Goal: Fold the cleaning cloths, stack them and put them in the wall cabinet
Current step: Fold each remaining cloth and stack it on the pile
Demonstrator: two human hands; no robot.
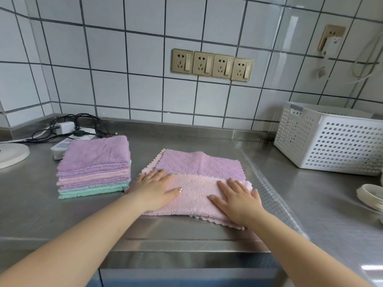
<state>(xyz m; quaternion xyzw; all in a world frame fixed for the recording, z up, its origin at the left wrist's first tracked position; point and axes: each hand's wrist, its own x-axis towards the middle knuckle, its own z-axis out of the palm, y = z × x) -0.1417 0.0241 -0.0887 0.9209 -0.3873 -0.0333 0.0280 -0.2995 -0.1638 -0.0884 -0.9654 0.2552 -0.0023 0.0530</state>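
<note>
Both hands, left hand [155, 188] and right hand [238, 198], lie flat with straight fingers on the pink cloth [194, 195], pressing it to the counter [310, 204]; the folded stack [94, 168] sits just left.

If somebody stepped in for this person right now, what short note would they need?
Hands: left hand and right hand both lie flat, fingers straight, pressing the pink cloth on the steel counter.
Things: the pink cloth is folded over a purple cloth; a folded stack of purple, pink and green cloths sits just left.
Done: the stack is built; this fold is half made.
Left: finish folding, add to the stack, carry it to the wall cabinet, which is out of view.
</note>
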